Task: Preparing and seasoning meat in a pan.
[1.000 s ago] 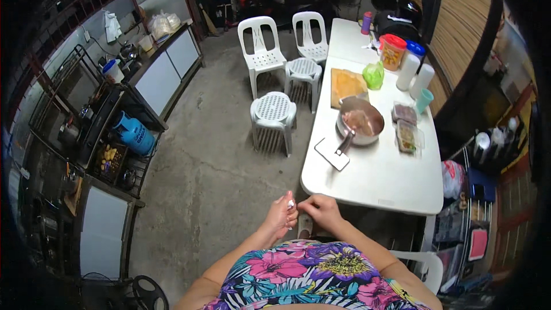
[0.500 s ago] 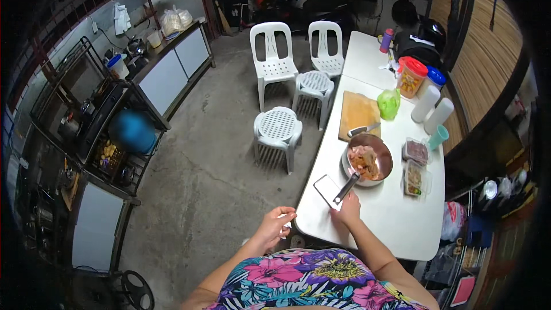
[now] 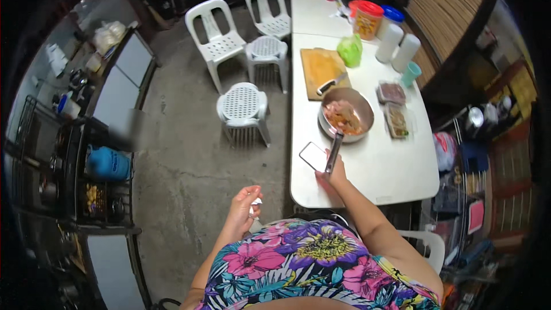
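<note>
We hold a crumpled white scrap [image 3: 256, 201] in the left hand [image 3: 241, 205]; the right hand [image 3: 338, 174], grip unclear, is beside a rectangular white-faced phone [image 3: 311, 155], near-left on the white tabletop [image 3: 384, 173], probably stiff, fragile, best held by edges

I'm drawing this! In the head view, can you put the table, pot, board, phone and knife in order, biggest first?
1. Table
2. Pot and board: they look about alike, so I can't rank them
3. Phone
4. Knife
</note>
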Demonstrator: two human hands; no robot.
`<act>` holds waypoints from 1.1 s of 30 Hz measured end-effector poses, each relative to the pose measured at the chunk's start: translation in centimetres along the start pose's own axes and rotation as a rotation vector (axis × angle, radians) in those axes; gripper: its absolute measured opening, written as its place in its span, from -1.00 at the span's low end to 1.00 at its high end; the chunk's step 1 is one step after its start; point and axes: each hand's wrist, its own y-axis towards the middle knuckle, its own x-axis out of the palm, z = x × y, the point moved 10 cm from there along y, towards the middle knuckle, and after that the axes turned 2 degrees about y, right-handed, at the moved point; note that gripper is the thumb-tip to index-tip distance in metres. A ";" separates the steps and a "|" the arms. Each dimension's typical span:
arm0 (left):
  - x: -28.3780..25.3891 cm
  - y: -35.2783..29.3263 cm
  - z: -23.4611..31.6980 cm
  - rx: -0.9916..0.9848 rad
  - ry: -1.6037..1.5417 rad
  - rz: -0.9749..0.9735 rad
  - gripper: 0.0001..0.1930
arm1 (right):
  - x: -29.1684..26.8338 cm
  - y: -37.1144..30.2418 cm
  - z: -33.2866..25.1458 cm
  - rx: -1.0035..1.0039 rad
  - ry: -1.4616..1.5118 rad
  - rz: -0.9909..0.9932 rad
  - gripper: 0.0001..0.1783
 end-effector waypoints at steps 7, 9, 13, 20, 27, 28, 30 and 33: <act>-0.1 1.4 0.3 -0.083 -0.011 -0.091 -0.86 | -0.6 -3.8 -1.3 0.236 0.046 -0.020 -0.07; 0.6 1.7 0.9 -0.078 0.003 -0.109 -0.85 | -0.7 -4.6 -1.4 0.265 0.027 0.012 -0.06; 1.8 2.0 0.9 -0.107 0.042 -0.165 -0.83 | 0.2 -4.9 -1.9 0.172 -0.182 -0.117 -0.24; 2.9 2.8 0.0 -0.132 0.071 -0.180 -0.83 | 0.2 -4.0 -1.0 -0.317 -0.246 -0.241 -0.11; 3.8 3.2 -0.8 -0.131 0.064 -0.183 -0.83 | -3.9 -4.5 -0.8 -0.321 -0.317 -0.420 -0.25; 4.0 3.2 -0.9 -0.130 0.066 -0.174 -0.83 | -4.6 -4.4 -0.2 -0.328 -0.329 -0.387 -0.23; 4.5 3.4 -1.2 -0.129 0.068 -0.171 -0.83 | -5.9 -4.2 1.2 -0.299 -0.370 -0.367 -0.18; 5.3 3.6 -1.8 -0.129 0.073 -0.179 -0.83 | -7.9 -4.3 4.7 -0.239 -0.412 -0.333 -0.17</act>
